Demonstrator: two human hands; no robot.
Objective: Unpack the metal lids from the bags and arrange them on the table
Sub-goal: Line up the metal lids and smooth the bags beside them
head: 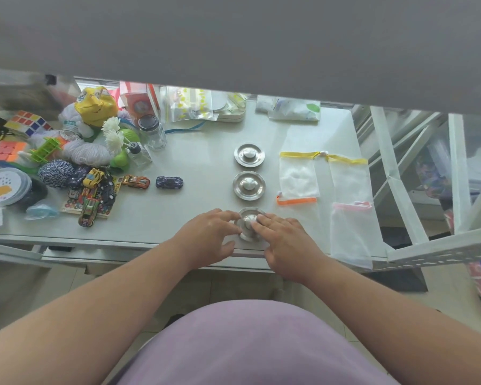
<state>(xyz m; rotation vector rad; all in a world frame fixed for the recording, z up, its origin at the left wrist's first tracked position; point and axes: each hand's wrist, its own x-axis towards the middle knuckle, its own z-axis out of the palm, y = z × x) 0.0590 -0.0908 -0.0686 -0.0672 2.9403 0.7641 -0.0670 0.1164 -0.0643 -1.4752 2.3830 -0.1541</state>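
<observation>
Toy cars (95,190) piled far left. Left hand (208,237) & right hand (286,245), fingers loosely spread, both touch nearest metal lid (249,226) at table (195,151) edge, maybe pinching it. Two more lids (249,170) behind; mesh bags (347,207) lie flat, right.

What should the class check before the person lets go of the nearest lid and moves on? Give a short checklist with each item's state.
1. Far lid flat on the table, knob up: ok.
2. Middle lid in line, apart from it: ok.
3. Nearest lid in the same line: ok; lying flat: cannot tell, both hands cover it.
4. Left hand and right hand off the lid: not ok.
5. Mesh bags emptied: cannot tell; the orange-tied one shows something white.
</observation>
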